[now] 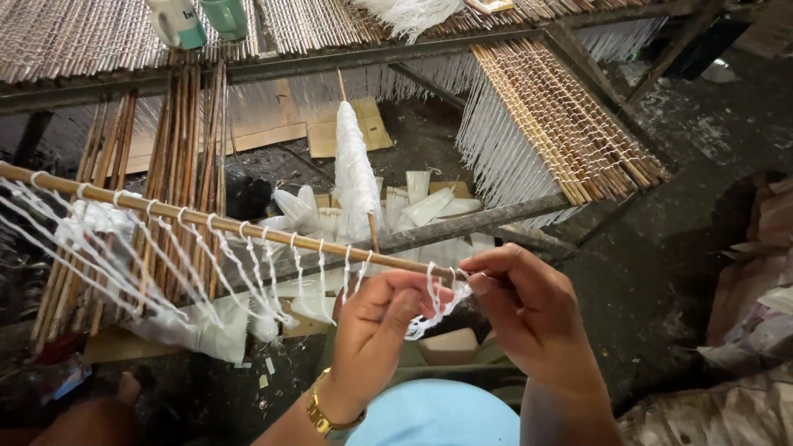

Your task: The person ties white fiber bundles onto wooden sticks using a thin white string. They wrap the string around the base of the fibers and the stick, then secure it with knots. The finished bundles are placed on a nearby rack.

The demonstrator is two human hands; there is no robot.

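Head view: two bottles stand at the far left edge of the frame, a white bottle (175, 22) with a teal base and a teal bottle (224, 16) just beside it, both on a rack of thin sticks. Flat brown cardboard pieces (273, 124) lie on the floor under the rack, far of centre.

A long thin stick (206, 217) runs from the far left down to the near centre, with white string (248, 272) looped along it and hanging in loose strands. The left hand (376, 326), with a gold watch at the wrist, pinches a strand of the string near the stick's near end, grip closed on it. The right hand (529, 310) closes its fingers around the stick's end and the last loops.

Just beyond the hands a spindle (355, 177) wound with white thread stands upright. Bundles of white paper cones (413, 206) lie behind it. A dark bar (471, 225) crosses between the hands and these. On the right a mat of sticks (570, 124) tied with string slopes down, white fringe hanging from it. A bundle of brown sticks (178, 157) leans at left.
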